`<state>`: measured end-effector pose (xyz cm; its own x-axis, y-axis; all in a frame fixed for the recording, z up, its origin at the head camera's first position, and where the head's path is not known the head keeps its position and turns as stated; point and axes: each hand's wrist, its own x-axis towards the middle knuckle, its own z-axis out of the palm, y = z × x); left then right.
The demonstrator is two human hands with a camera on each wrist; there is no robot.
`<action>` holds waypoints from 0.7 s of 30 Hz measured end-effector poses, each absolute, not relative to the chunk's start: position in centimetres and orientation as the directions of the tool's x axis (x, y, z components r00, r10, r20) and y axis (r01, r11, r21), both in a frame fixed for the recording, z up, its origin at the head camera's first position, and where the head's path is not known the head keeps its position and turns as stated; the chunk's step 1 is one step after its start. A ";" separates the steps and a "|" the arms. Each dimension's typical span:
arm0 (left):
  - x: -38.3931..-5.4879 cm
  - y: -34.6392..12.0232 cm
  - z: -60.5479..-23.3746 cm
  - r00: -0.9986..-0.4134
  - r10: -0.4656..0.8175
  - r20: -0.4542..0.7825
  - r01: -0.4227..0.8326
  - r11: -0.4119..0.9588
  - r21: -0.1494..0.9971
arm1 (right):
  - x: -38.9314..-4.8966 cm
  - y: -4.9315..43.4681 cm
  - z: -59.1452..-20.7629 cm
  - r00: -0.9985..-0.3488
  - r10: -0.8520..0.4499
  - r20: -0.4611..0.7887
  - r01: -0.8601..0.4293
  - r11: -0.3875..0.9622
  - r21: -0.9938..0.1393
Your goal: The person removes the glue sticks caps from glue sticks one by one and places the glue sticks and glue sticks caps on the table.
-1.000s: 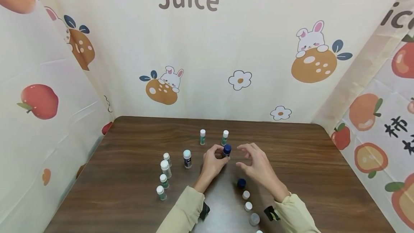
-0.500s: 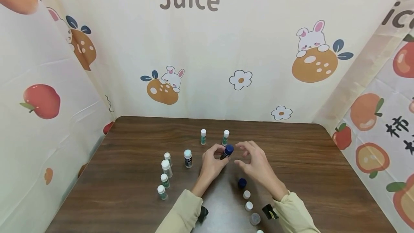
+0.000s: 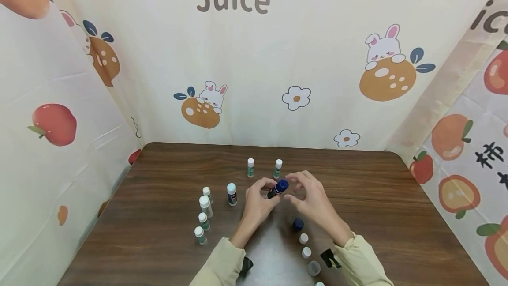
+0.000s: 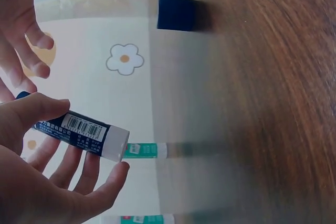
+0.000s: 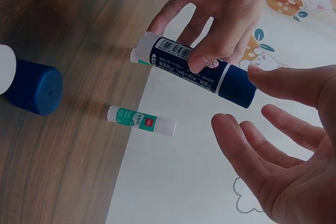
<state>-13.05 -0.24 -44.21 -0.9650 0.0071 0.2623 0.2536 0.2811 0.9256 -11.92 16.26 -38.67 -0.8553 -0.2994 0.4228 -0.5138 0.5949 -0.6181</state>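
My left hand (image 3: 257,201) holds a navy glue stick (image 3: 279,188) between thumb and fingers, above the table. The stick leans, its blue cap (image 5: 238,86) up and toward my right hand. Its pale base (image 4: 115,142) points the other way. My right hand (image 3: 315,195) is beside the capped end, fingers spread and loosely bent, with nothing in its grasp. The right thumb lies at the cap's edge; I cannot tell whether it touches. Below the hands, a loose blue cap (image 3: 298,224) rests on the wood.
Two green glue sticks (image 3: 251,168) stand toward the back. A navy stick with a pale top (image 3: 232,195) stands left of my hands, beside a row of several white-topped sticks (image 3: 203,222). White caps (image 3: 304,238) and a clear cap (image 3: 314,268) lie in front. Printed cloth (image 3: 254,56) surrounds the table.
The held glue stick has gone from nearly upright to tilted, its capped end swinging right. My left hand has shifted slightly left, and my right hand slightly left and up toward the cap.
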 end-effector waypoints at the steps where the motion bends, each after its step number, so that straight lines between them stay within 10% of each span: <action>1: -13.0 -0.3 -44.1 -0.963 0.010 0.269 0.261 0.283 0.923 | -11.9 16.2 -38.6 -0.854 -0.301 0.423 -0.516 0.593 -0.619; 21: -10.3 -1.4 -41.7 -0.936 0.020 0.351 0.331 0.386 0.861 | -10.7 14.8 -36.8 -0.819 -0.360 0.446 -0.573 0.542 -0.614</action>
<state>-10.29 -1.44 -41.71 -0.9360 0.0203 0.3514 0.3315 0.3863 0.8607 -10.70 14.76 -36.77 -0.8190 -0.3604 0.4465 -0.5734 0.5421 -0.6142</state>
